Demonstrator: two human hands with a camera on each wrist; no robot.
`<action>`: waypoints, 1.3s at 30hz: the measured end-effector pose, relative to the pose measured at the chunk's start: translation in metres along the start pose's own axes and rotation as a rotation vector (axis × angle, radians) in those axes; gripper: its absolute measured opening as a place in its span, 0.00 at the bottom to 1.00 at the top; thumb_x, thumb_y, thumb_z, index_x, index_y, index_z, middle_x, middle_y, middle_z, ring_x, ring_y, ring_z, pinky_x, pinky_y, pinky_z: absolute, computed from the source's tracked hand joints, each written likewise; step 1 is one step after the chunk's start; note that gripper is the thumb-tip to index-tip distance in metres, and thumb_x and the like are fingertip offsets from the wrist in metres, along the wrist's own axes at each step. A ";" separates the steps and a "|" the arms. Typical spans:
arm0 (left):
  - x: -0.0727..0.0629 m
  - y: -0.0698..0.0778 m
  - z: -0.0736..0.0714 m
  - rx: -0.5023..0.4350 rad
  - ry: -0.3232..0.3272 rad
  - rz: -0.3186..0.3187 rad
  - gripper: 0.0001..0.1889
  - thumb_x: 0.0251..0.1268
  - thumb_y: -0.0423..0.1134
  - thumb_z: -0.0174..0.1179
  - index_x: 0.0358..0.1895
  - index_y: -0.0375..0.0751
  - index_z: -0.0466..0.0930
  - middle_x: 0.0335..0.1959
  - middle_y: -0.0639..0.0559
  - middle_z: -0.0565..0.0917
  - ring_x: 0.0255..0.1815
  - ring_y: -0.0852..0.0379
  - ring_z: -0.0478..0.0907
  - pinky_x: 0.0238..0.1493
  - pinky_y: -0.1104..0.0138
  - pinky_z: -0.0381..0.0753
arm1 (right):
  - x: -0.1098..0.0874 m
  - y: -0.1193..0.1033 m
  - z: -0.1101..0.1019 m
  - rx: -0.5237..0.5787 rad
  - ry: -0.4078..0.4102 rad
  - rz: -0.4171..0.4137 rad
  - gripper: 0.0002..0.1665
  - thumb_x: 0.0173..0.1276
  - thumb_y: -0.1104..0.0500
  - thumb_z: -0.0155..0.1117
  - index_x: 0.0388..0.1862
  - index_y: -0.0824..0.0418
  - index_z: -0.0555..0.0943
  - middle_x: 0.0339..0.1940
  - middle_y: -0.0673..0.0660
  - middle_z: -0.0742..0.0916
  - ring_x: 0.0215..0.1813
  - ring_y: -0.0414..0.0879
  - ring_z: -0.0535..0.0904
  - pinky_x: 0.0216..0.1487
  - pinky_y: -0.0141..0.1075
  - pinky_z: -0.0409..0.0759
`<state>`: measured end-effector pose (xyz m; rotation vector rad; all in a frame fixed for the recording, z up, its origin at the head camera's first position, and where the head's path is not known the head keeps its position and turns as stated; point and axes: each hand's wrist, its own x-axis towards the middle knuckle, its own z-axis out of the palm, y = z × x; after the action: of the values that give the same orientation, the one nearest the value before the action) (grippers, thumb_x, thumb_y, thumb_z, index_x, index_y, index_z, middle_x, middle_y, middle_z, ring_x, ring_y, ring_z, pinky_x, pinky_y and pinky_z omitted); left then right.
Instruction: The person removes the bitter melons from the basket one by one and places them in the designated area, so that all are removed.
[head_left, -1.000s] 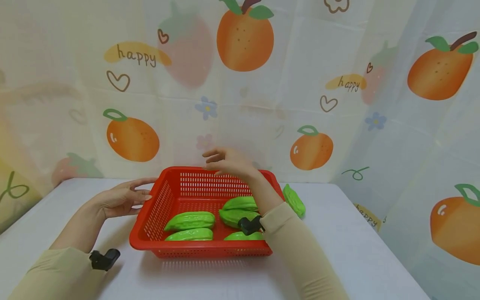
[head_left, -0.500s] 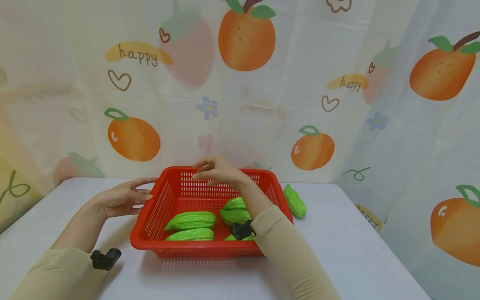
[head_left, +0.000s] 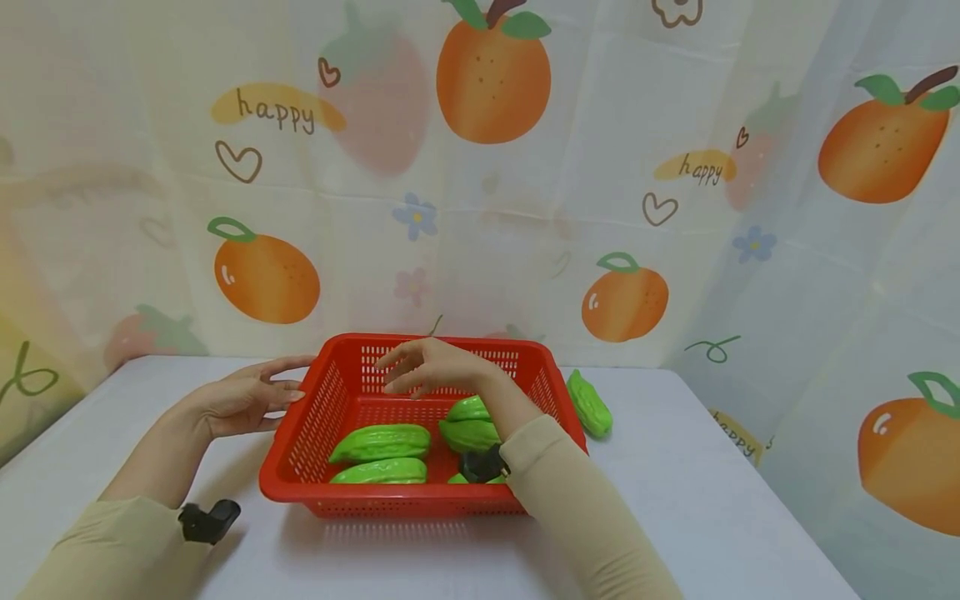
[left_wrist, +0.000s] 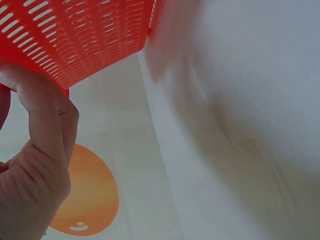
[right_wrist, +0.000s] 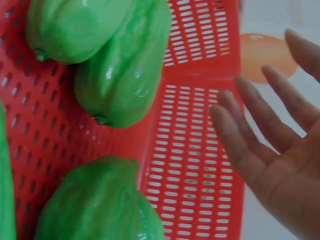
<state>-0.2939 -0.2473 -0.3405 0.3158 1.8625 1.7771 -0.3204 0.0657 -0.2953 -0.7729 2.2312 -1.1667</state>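
The right hand (head_left: pixel 441 367), fingers loosely spread, holds nothing above the one red basket (head_left: pixel 405 493); the left hand (head_left: pixel 243 398) grips its left rim. Inside lie five green gourds (head_left: pixel 382 442); a sixth gourd (head_left: pixel 591 406) rests on the table (head_left: pixel 690 492), right of it.

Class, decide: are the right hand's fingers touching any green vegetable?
Apart: the right wrist view shows the red basket wall between the fingers and the green vegetables.
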 end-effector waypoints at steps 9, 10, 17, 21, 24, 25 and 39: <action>-0.001 0.000 -0.001 -0.018 -0.043 0.017 0.21 0.74 0.37 0.51 0.63 0.66 0.62 0.48 0.61 0.86 0.47 0.60 0.85 0.52 0.62 0.86 | 0.002 0.012 0.005 -0.058 -0.086 0.062 0.27 0.66 0.59 0.68 0.64 0.56 0.77 0.60 0.62 0.85 0.57 0.52 0.83 0.62 0.55 0.79; -0.001 0.000 -0.001 -0.020 -0.047 0.018 0.21 0.74 0.37 0.51 0.63 0.66 0.63 0.48 0.61 0.86 0.47 0.60 0.85 0.52 0.62 0.86 | 0.002 0.013 0.006 -0.067 -0.095 0.067 0.27 0.65 0.59 0.68 0.64 0.56 0.77 0.60 0.62 0.85 0.55 0.51 0.84 0.61 0.54 0.81; -0.001 0.001 0.000 -0.014 -0.031 0.014 0.23 0.74 0.37 0.52 0.66 0.63 0.61 0.48 0.62 0.86 0.47 0.60 0.85 0.52 0.62 0.86 | 0.001 0.015 0.007 -0.118 -0.154 0.093 0.29 0.66 0.60 0.68 0.66 0.59 0.75 0.62 0.66 0.83 0.43 0.39 0.83 0.47 0.40 0.83; -0.001 0.001 -0.001 -0.014 -0.029 0.007 0.24 0.74 0.37 0.52 0.67 0.63 0.60 0.48 0.61 0.86 0.47 0.60 0.85 0.52 0.62 0.86 | 0.001 0.017 0.008 -0.141 -0.172 0.100 0.32 0.65 0.60 0.68 0.67 0.60 0.74 0.63 0.67 0.82 0.41 0.39 0.82 0.37 0.37 0.77; -0.001 0.000 -0.001 -0.017 -0.035 0.007 0.23 0.74 0.37 0.52 0.65 0.64 0.61 0.49 0.61 0.86 0.47 0.60 0.84 0.53 0.62 0.86 | 0.001 0.017 0.009 -0.152 -0.181 0.110 0.33 0.65 0.60 0.69 0.68 0.60 0.73 0.64 0.66 0.82 0.45 0.39 0.82 0.40 0.39 0.77; -0.001 0.000 -0.002 -0.017 -0.037 0.007 0.23 0.74 0.37 0.51 0.65 0.64 0.61 0.49 0.61 0.86 0.48 0.60 0.84 0.52 0.62 0.86 | 0.002 0.018 0.009 -0.149 -0.183 0.116 0.33 0.64 0.60 0.69 0.68 0.60 0.73 0.64 0.66 0.82 0.47 0.39 0.82 0.43 0.41 0.79; -0.002 0.001 0.000 -0.004 -0.015 0.007 0.24 0.74 0.37 0.53 0.67 0.62 0.60 0.47 0.62 0.86 0.47 0.60 0.85 0.52 0.62 0.86 | 0.003 0.020 0.015 -0.230 -0.276 0.140 0.33 0.63 0.64 0.70 0.67 0.56 0.73 0.64 0.58 0.80 0.64 0.47 0.76 0.49 0.32 0.80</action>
<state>-0.2927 -0.2482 -0.3395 0.3339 1.8496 1.7775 -0.3175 0.0647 -0.3203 -0.7981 2.1664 -0.6989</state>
